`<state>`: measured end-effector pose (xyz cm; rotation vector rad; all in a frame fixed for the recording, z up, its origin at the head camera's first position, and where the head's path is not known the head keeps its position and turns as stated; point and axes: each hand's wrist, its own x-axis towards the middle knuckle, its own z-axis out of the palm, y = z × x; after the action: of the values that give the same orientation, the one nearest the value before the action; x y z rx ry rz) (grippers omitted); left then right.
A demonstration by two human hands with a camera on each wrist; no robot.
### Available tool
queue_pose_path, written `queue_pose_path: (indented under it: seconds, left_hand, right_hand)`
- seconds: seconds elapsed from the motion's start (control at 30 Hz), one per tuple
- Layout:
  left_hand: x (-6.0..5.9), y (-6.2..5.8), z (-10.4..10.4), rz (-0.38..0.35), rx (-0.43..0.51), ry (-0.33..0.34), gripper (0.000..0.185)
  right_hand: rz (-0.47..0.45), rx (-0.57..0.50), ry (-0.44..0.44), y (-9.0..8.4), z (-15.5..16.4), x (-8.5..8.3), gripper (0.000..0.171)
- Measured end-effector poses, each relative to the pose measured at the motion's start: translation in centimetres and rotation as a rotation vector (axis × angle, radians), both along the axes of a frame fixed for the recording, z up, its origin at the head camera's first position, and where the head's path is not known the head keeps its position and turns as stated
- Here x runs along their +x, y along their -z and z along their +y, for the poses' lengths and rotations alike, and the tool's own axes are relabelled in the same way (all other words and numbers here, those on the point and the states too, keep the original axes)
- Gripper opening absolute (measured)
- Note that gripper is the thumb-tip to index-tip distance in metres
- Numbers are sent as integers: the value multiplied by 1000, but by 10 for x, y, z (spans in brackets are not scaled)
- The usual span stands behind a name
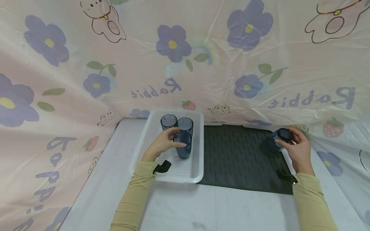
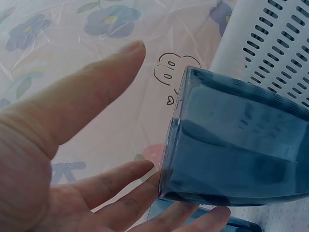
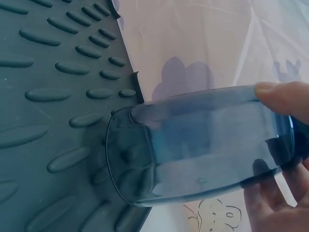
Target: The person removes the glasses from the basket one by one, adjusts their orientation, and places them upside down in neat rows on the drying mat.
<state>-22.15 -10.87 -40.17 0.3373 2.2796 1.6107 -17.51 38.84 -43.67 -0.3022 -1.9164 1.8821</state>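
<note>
My left hand [image 1: 162,144] reaches into a white perforated basket [image 1: 179,171], its thumb and fingers spread around the front blue drinking glass [image 1: 183,150]. In the left wrist view the thumb stands apart from that glass, while fingertips lie close to its rim; contact is unclear. Two more blue glasses [image 1: 169,122] stand mouth up just behind it. At the far right, my right hand [image 1: 300,150] grips another blue glass [image 3: 207,145] near its base between thumb and fingers. This glass is upside down, its rim over the dark ridged mat [image 1: 237,157]; whether it touches the mat is hidden.
The basket stands on a white table [image 1: 231,208], directly left of the mat. A patterned plastic sheet [image 1: 202,80] hangs close behind both and along the left side.
</note>
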Motion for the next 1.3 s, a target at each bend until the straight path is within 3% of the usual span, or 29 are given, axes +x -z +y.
queue_pose_path:
  seconds: [0.43, 0.93, 1.3]
  left_hand:
    - [2, -1, 1, 2, -9, -6, 85]
    - [2, 0, 2, 41, -20, -6, 83]
    - [2, 2, 3, 65, -34, 0, 83]
  right_hand:
    - [-170, 235, 47, 7, -3, 1, 73]
    - [-182, 301, 32, 12, -2, -2, 74]
    - [-142, 333, -4, 77, 49, -33, 85]
